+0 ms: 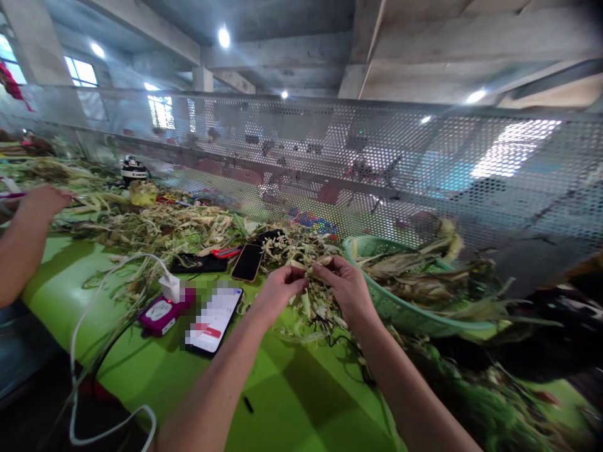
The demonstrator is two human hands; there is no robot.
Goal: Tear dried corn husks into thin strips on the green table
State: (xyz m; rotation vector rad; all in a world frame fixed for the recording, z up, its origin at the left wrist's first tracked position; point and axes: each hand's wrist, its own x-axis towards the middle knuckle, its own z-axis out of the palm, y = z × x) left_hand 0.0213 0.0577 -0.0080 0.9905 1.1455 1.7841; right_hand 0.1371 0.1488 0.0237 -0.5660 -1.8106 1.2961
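Both my hands meet over a pile of dry corn husk scraps (323, 304) on the green table. My left hand (282, 285) pinches one end of a pale strip of corn husk (309, 271). Thumb and fingers of my right hand (346, 285) close on the strip's other end, just beside the left fingertips. The fingertips partly hide the strip. Close to my right hand stands a green plastic basket (377, 295) with long dry husks (409, 270) in it.
A lit phone (214, 320), a dark phone (247, 262) and a purple power strip (164, 314) with a white charger (170, 287) lie left of my hands. Husks (198, 223) spread along a perforated metal screen (301, 163). Another person's arm (26, 238) reaches in at far left.
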